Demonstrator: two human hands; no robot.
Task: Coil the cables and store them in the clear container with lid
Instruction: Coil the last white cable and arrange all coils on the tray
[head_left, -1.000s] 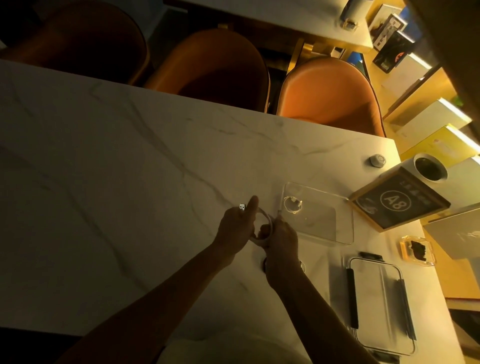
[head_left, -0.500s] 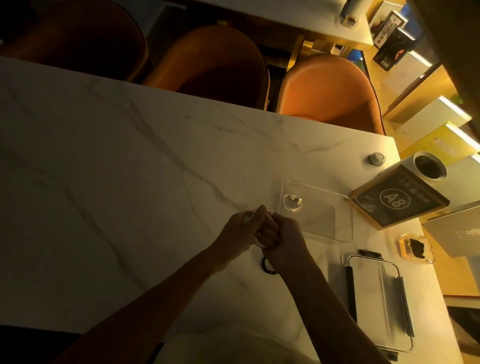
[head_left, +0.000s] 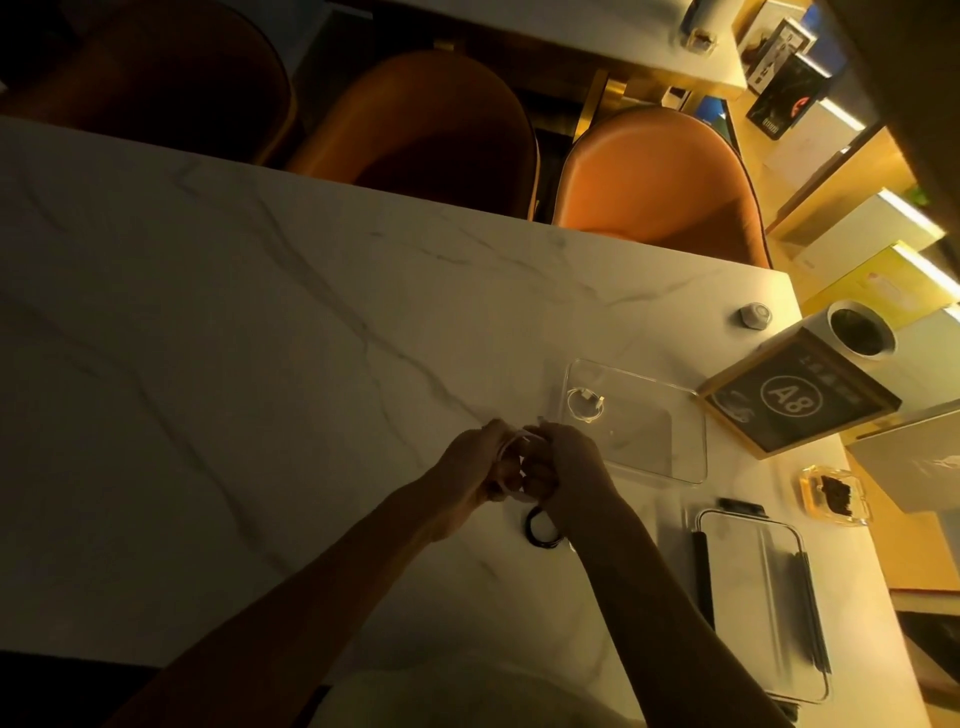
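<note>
My left hand (head_left: 475, 470) and my right hand (head_left: 569, 467) meet over the marble table (head_left: 260, 389), both closed on a white cable (head_left: 511, 454) wound into a small loop between the fingers. A black coiled cable (head_left: 540, 530) lies on the table just below my right hand, partly hidden by the wrist. To the right stands the clear container (head_left: 670, 415), open, with one coiled white cable (head_left: 585, 405) in its left corner. Its lid (head_left: 758, 603), clear with dark clips, lies flat nearer me on the right.
A framed sign marked A8 (head_left: 795, 400) and a white cup (head_left: 860, 332) stand right of the container. A small amber dish (head_left: 834, 496) and a grey knob (head_left: 754, 315) sit near the table's right edge. Orange chairs (head_left: 660, 182) line the far side.
The white cable's plug end stuck out above my left hand a second ago; now both hands have closed together around the loop, and the loop looks smaller and tighter.
</note>
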